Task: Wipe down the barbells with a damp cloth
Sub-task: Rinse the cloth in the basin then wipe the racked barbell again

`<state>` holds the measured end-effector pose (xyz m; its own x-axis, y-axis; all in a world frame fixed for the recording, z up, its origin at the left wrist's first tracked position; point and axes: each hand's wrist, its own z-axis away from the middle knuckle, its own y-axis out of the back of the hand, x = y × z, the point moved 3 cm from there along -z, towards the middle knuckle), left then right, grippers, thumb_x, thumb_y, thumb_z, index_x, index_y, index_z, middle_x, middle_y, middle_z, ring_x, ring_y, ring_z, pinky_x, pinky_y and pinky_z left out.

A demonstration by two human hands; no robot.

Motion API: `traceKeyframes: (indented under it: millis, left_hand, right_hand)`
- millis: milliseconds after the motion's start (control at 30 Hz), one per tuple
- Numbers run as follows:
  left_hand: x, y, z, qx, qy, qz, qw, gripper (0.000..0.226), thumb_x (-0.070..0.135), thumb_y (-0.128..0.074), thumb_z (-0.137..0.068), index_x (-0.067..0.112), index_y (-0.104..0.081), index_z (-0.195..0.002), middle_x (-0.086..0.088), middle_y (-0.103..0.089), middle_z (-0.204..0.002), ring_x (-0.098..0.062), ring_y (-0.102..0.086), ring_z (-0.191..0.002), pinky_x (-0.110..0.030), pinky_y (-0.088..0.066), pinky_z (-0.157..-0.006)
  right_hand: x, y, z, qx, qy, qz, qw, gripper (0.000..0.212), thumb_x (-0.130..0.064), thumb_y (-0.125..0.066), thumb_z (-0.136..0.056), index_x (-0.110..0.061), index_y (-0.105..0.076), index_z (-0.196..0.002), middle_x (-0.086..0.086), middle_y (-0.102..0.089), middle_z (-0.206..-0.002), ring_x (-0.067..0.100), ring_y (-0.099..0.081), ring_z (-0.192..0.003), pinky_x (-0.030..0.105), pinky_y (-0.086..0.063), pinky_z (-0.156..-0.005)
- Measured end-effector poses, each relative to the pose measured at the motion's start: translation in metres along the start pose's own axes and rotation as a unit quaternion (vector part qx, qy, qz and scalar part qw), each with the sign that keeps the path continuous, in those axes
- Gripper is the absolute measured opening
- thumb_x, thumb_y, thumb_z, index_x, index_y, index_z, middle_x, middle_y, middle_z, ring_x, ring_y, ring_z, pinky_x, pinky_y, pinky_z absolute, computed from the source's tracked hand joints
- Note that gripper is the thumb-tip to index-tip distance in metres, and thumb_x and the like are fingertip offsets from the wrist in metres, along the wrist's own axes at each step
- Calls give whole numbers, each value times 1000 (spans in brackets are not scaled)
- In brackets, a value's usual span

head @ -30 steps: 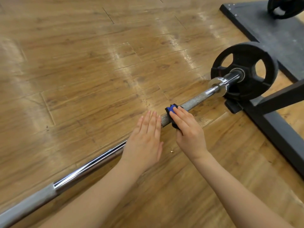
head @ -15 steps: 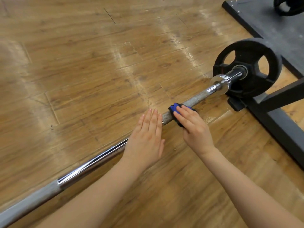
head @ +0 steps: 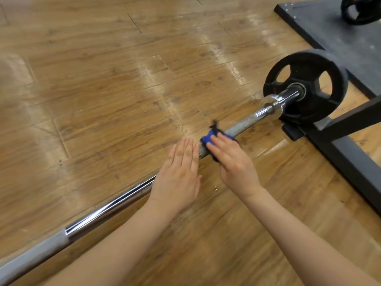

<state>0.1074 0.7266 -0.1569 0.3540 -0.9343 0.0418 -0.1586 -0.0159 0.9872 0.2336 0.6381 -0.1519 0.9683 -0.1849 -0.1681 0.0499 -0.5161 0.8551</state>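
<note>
A long steel barbell (head: pixel 115 205) lies across the wooden floor from the lower left to the upper right, where a black weight plate (head: pixel 309 69) sits on its sleeve. My left hand (head: pixel 179 176) lies flat on the bar with straight fingers. Just to its right, my right hand (head: pixel 235 162) presses a blue and black cloth (head: pixel 208 138) wrapped over the rough grey part of the bar, fingers curved over it.
A dark metal rack base (head: pixel 350 153) runs along the floor at the right, close to the plate. A dark mat (head: pixel 329 34) lies at the upper right with another black plate (head: pixel 360 9) on it. Wooden floor (head: pixel 103 89) spreads to the left.
My right hand and the cloth have slid a short way along the bar toward the weight plate. My left hand has stayed flat on the bar.
</note>
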Motion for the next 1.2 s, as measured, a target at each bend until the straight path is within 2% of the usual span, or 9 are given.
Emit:
traceKeyframes:
  millis: [67,200,367,533,700,833,1000,1133,1200]
  left_hand:
    - [0,0,0,-1,-1,-3,1000,68,35,-32,-85,-8,-44,-136,-26,-47,-139,-39,-42,-133,-45,-23,-111]
    - [2,0,1,1,-4,2,1000,68,36,-33,-85,-8,-46,-135,-25,-49,-138,-38,-43,-132,-45,-24,-110]
    - [2,0,-1,3,-5,-3,1000,70,38,-32,-84,-8,-46,-135,-25,-48,-138,-38,-43,-132,-45,-23,-110]
    - [2,0,0,4,-5,-6,1000,68,37,-31,-86,-9,-45,-135,-26,-49,-137,-38,-43,-132,-45,-24,-110]
    - [3,-1,-1,9,-5,-20,1000,69,37,-33,-85,-9,-45,-135,-26,-48,-138,-39,-42,-132,-46,-25,-109]
    - [3,0,-1,9,-8,-19,1000,68,36,-34,-86,-9,-44,-135,-26,-48,-138,-39,-42,-132,-45,-25,-110]
    - [3,2,-1,16,-8,-24,1000,65,31,-32,-85,-10,-44,-135,-26,-48,-137,-39,-44,-131,-45,-25,-110]
    - [2,2,0,13,-8,-21,1000,67,33,-31,-86,-9,-45,-135,-26,-49,-137,-38,-44,-131,-45,-24,-110]
    - [2,1,0,14,-8,-17,1000,67,34,-31,-86,-10,-45,-135,-26,-49,-137,-38,-44,-131,-45,-24,-110]
  right_hand:
    - [4,-1,5,-10,11,-1,1000,41,9,-38,-83,6,-64,-115,20,-61,-123,31,-50,-120,40,-40,-103]
    - [26,12,-1,39,-108,27,993,45,7,-37,-78,6,-65,-113,21,-63,-119,33,-55,-116,41,-43,-99]
    - [-3,-2,10,-4,18,-9,1000,40,9,-37,-86,4,-62,-117,20,-60,-124,31,-49,-122,36,-35,-107]
    - [36,14,2,47,-110,40,992,44,6,-36,-78,7,-66,-110,23,-64,-117,30,-52,-115,34,-39,-102]
    - [7,-2,8,-2,8,-4,1000,41,7,-33,-87,7,-62,-116,21,-59,-124,31,-48,-122,39,-37,-106]
    - [32,8,-5,39,-81,13,996,43,7,-36,-78,6,-66,-110,20,-64,-116,34,-56,-114,41,-43,-98]
    - [5,-1,8,0,15,-19,1000,42,10,-39,-81,7,-63,-115,21,-60,-123,31,-48,-121,41,-39,-104]
    - [40,11,4,29,-81,17,996,43,8,-38,-79,6,-65,-113,20,-63,-119,32,-54,-117,41,-43,-99]
    - [37,14,-1,39,-89,22,995,44,8,-39,-78,6,-64,-114,20,-63,-120,34,-55,-117,41,-43,-100]
